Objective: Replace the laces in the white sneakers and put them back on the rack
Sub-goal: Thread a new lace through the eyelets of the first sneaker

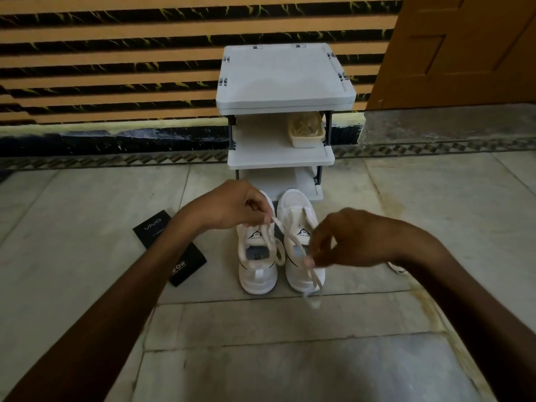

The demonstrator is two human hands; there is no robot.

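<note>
- A black box (169, 248) lies on the floor, left of the shoes.
- The left hand (235, 207) pinches 1 end of a white lace (316, 280) above the left sneaker (256, 278).
- The 2 sneakers stand side by side on the floor, toes toward the rack (284, 79), not yet on it.
- Over the right sneaker (295, 204), the right hand (345, 239) pinches the same lace further along, its tail dangling.
- Likely step: lacing. Next, a tip must be fed through an eyelet, which calls for fine aim.
</note>
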